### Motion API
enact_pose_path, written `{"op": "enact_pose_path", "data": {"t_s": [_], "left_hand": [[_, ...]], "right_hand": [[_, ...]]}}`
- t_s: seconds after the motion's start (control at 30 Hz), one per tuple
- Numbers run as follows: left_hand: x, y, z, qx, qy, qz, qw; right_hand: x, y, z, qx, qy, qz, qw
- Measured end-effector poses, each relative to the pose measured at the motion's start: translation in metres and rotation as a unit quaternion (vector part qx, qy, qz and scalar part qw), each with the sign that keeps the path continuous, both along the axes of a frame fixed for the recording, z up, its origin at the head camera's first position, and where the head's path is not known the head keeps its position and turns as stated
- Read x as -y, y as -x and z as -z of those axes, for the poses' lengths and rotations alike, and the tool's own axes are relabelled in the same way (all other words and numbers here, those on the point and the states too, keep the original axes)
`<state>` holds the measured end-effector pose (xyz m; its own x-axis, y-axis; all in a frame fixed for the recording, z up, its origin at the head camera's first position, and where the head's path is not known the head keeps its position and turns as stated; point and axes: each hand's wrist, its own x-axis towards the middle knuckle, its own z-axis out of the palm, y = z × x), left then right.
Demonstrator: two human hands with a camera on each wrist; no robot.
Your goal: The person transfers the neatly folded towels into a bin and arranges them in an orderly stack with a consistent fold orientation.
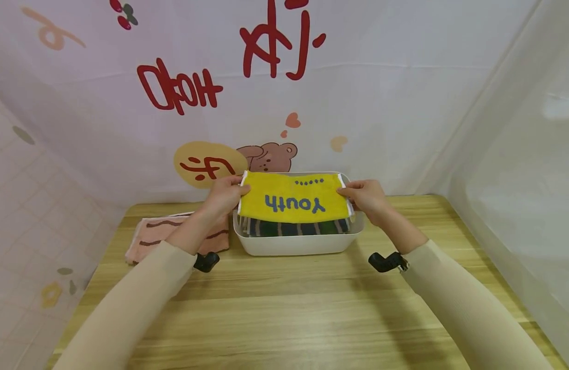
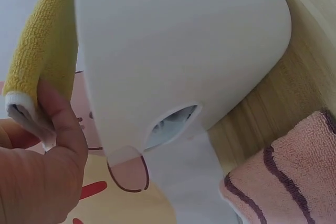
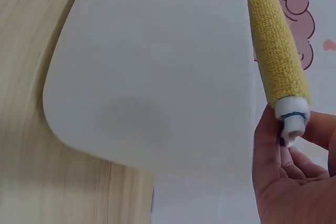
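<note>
A folded yellow towel (image 1: pixel 293 198) with blue "Youth" lettering is held over a white bin (image 1: pixel 303 245). My left hand (image 1: pixel 226 195) pinches its left end between thumb and fingers. At the opposite end my right hand (image 1: pixel 367 198) pinches the white-edged side. Inside the bin, below the yellow towel, lies a dark striped towel (image 1: pixel 298 228). In the left wrist view the yellow towel (image 2: pixel 44 40) rises beside the bin's wall (image 2: pixel 184 40). The right wrist view shows its rolled white edge (image 3: pixel 292 113) between thumb and fingers.
A pink towel with dark wavy stripes (image 1: pixel 154 236) lies on the wooden table (image 1: pixel 284 308), left of the bin and partly behind my left forearm. Behind the table hangs a printed white cloth (image 1: pixel 381 103). Black straps with mounts (image 1: pixel 388 262) sit at both wrists.
</note>
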<state>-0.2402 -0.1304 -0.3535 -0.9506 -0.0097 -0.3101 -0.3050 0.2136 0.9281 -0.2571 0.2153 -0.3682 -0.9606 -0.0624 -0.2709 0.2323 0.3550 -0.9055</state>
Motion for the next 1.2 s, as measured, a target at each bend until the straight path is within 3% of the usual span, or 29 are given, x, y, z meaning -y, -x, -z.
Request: {"op": "enact_pose_path", "data": {"t_s": [0.17, 0.37, 0.53, 0.67, 0.83, 0.9, 1.07, 1.2], "left_hand": [[-0.006, 0.004, 0.005, 0.002, 0.01, -0.002, 0.9999], [-0.016, 0.005, 0.003, 0.032, 0.044, 0.013, 0.9985], [-0.024, 0.008, 0.0, 0.036, 0.073, 0.018, 0.9965], [-0.028, 0.011, 0.002, 0.039, 0.111, 0.027, 0.9926], [-0.028, 0.013, 0.008, 0.053, 0.159, 0.031, 0.9854], [-0.028, 0.014, 0.011, 0.042, 0.182, 0.038, 0.9816], [-0.034, 0.012, 0.018, 0.006, 0.255, 0.065, 0.9648], [-0.04, 0.01, 0.021, 0.008, 0.292, 0.076, 0.9533]], "right_hand": [[-0.001, 0.003, 0.002, -0.015, -0.041, -0.009, 0.999], [0.001, 0.007, 0.009, -0.061, -0.115, -0.025, 0.9912], [0.008, 0.009, 0.01, -0.099, -0.182, -0.036, 0.9775], [0.017, 0.011, 0.011, -0.123, -0.242, -0.054, 0.961], [0.03, 0.011, 0.013, -0.128, -0.294, -0.079, 0.9439], [0.033, 0.01, 0.015, -0.122, -0.314, -0.081, 0.9381], [0.038, 0.008, 0.02, -0.108, -0.348, -0.075, 0.9284], [0.04, 0.007, 0.024, -0.109, -0.36, -0.074, 0.9237]]}}
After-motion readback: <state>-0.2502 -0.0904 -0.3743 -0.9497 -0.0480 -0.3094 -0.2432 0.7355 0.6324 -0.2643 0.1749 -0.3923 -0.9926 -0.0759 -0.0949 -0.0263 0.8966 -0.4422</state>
